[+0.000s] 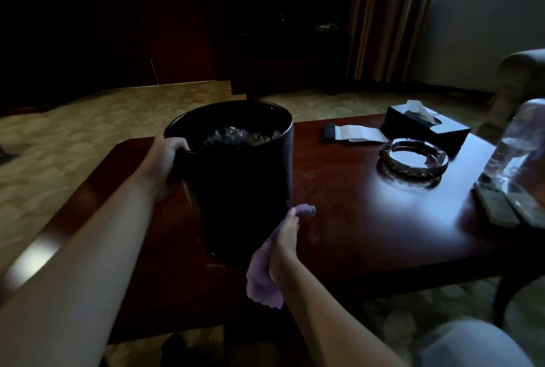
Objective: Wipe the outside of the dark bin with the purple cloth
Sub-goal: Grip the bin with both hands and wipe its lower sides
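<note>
The dark round bin [247,177] stands on the reddish wooden table [368,219], with a crumpled clear liner inside it. My left hand [165,157] grips the bin's rim on its left side, fingers curled over the edge. My right hand [284,241] holds the purple cloth [264,275] against the bin's lower right wall. One end of the cloth sticks out past my fingertips and the rest hangs below my palm.
A glass ashtray [413,160] sits right of the bin. Behind it lie a white paper [359,133] and a black tissue box [424,126]. A clear water bottle [519,145] and remote controls [498,204] occupy the table's right edge. An armchair [519,80] stands beyond.
</note>
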